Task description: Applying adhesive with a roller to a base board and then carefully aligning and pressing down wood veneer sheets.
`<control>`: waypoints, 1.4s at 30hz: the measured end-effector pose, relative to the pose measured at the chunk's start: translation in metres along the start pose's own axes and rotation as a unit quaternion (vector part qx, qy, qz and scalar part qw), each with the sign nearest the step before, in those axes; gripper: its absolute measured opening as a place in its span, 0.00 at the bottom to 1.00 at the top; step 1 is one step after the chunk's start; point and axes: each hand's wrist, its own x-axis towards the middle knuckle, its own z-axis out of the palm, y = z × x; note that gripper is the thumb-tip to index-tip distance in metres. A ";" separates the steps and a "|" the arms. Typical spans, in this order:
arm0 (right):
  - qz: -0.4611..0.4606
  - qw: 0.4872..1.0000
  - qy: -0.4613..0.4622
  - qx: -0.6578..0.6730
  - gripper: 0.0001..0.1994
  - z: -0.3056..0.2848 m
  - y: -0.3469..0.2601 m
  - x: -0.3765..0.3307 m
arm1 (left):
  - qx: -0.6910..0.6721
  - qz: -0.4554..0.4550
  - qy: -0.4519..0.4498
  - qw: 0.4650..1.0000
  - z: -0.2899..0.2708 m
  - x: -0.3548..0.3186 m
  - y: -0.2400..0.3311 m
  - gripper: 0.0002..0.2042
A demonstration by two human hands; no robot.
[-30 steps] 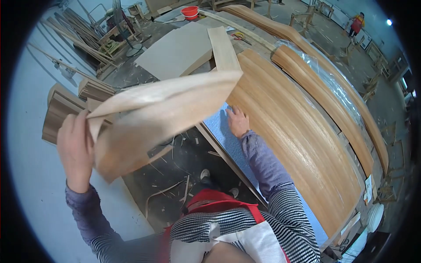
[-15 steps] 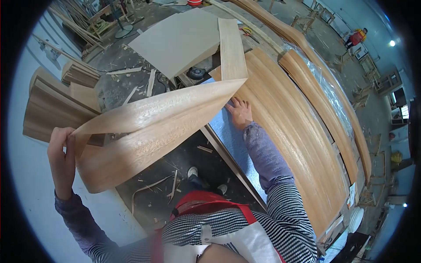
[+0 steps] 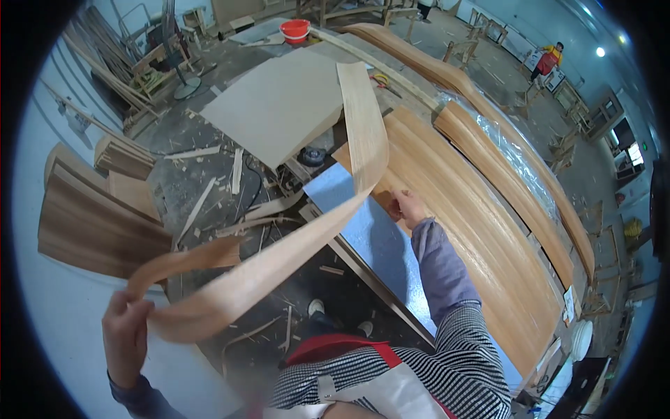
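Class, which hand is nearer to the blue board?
Right. The right hand is beside the blue board, at the edge of the panel; the left hand is farther away, to the board's left, gripping the strip.

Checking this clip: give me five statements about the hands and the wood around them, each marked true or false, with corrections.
1. The left hand grips a thin wood strip. True.
2. That strip is stretched flat and straight. False: it bends and curls.
3. The right hand is at the red bucket. False: it is by the broad wood sheet's left edge.
4. A red bucket appears beyond the pale board. True.
5. The surface beside the broad sheet is yellow. False: the surface is blue.
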 end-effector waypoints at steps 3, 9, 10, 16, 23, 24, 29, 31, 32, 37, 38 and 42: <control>0.069 0.987 0.000 0.145 0.16 0.020 -0.027 0.033 | -0.009 -0.017 -0.028 0.999 -0.020 -0.024 0.000 0.06; 0.123 0.914 -0.209 0.325 0.27 0.106 -0.039 0.065 | -0.069 -0.024 0.014 0.997 -0.047 -0.047 -0.018 0.05; 0.124 0.903 -0.239 0.334 0.30 0.126 -0.035 0.067 | -0.088 -0.035 -0.006 0.995 -0.057 -0.052 -0.028 0.06; -0.001 0.575 -0.294 0.763 0.38 0.302 -0.022 0.040 | -0.229 -0.126 0.075 0.962 -0.059 0.016 0.032 0.08; 0.032 0.237 -0.306 0.922 0.25 0.386 -0.083 0.102 | -0.251 -0.304 0.211 0.895 0.022 0.257 0.240 0.09; -0.037 0.200 -0.325 0.924 0.24 0.328 -0.080 0.144 | -0.280 -0.302 0.200 0.889 0.033 0.251 0.266 0.09; -0.217 0.472 -0.170 0.838 0.23 0.198 -0.118 0.070 | -0.302 -0.411 0.248 0.823 -0.041 -0.097 -0.114 0.12; -0.217 0.548 -0.056 0.806 0.24 0.122 -0.127 0.050 | -0.285 -0.390 0.155 0.862 -0.032 -0.118 -0.220 0.13; -0.237 0.572 -0.055 0.783 0.22 0.083 -0.124 0.038 | -0.250 -0.374 0.083 0.889 -0.020 -0.092 -0.235 0.14; -0.364 0.604 0.068 0.705 0.18 -0.125 -0.105 -0.096 | -0.190 -0.087 -0.232 0.950 0.027 0.073 -0.156 0.15; -0.397 0.591 0.100 0.695 0.17 -0.159 -0.108 -0.134 | -0.196 -0.051 -0.248 0.947 0.042 0.101 -0.143 0.15; -0.505 0.584 0.271 0.575 0.19 -0.289 -0.082 -0.342 | -0.211 0.075 -0.358 0.907 0.113 0.202 -0.073 0.13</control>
